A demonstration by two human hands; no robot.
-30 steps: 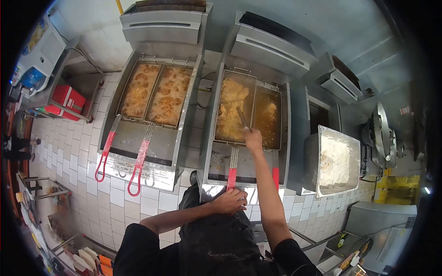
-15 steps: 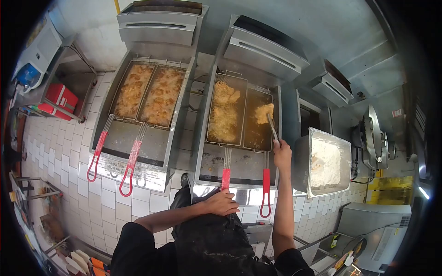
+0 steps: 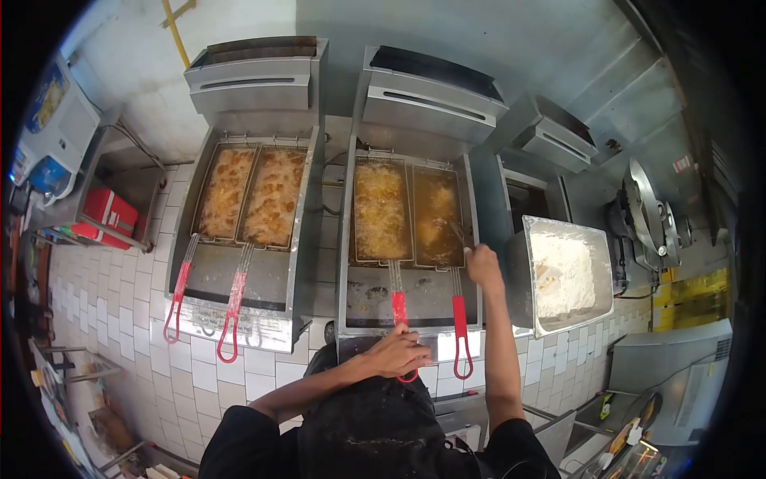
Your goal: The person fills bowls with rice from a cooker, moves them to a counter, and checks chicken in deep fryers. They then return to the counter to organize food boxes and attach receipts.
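Observation:
My left hand is closed around the red handle of the left basket in the middle fryer. Golden food sits in bubbling oil inside that basket. At the right basket, my right hand grips metal tongs, whose tips point over the oil. Battered pieces lie in the brown oil there, partly under the surface. The red handle of this basket hangs over the fryer's front edge, beside my right forearm.
Another fryer on the left holds two baskets of foaming food, their red handles jutting forward. To the right stands a deep metal pan of white flour. A red cooler sits on a cart at far left.
The battered piece held up in the tongs is now down in the right basket's oil. The left basket's food has sunk lower into its oil. My view has shifted slightly.

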